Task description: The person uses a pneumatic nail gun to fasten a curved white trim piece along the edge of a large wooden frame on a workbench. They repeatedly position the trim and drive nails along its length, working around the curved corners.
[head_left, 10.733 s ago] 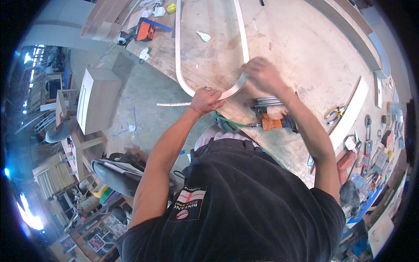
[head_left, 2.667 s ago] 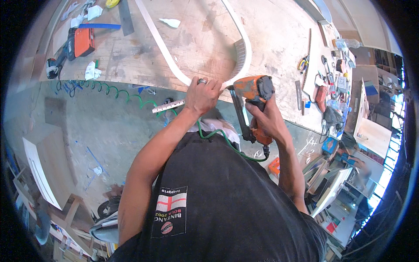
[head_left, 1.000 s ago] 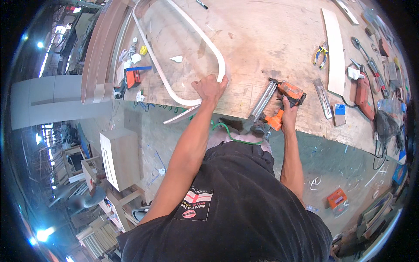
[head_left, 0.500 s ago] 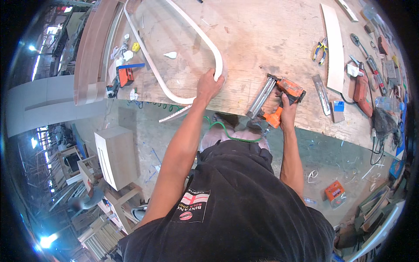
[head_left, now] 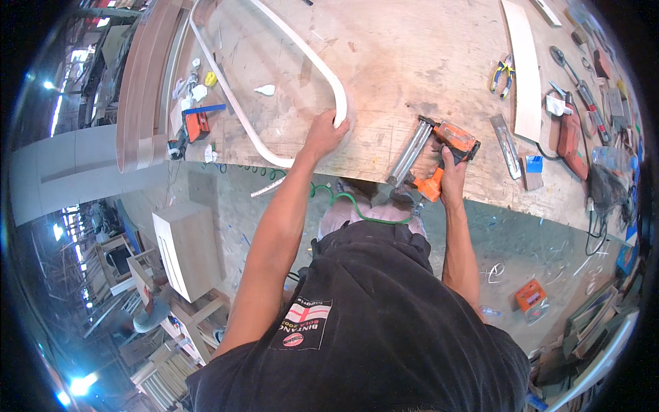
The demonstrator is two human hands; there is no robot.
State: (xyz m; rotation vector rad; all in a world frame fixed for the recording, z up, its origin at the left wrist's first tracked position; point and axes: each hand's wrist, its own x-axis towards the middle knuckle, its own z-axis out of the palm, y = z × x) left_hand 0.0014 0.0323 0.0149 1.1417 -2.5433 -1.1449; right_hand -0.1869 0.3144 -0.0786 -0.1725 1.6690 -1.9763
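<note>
curved trim: the bent white strip (head_left: 302, 51) lay on the plywood benchtop (head_left: 412, 62), looping from the far-left corner round to a tight bend near the front edge, in about the same spot as half a second before

left hand: left hand (head_left: 326, 130) was clamped on that bend, fingers wrapped over the strip's end. A few seconds earlier it was pinching a thin stick off the front edge, so it had swapped over to pinning the trim flat

right hand: right hand (head_left: 449, 175) was closed round the grip of the orange nail gun (head_left: 436, 154), whose nose rested on the benchtop a bit right of the bend, near the front edge and apart from the trim. It had come down from mid-air to the board

what that means: looked to me like holding was sorted and the gun was parked close, ready to go to the bend

hose: green coiled air hose (head_left: 343, 202) hung off the front edge between the arms; could snag, I guess

left edge: small orange tool (head_left: 195, 127) with a blue bar, yellow blob, white scraps

right end: curved pale board (head_left: 525, 69), pliers (head_left: 502, 72), a flat metal scraper (head_left: 508, 147) maybe (blurry out there), red power tool (head_left: 570, 134), clutter beyond

in the way: nothing sat between gun and bend, just bare plywood
</note>
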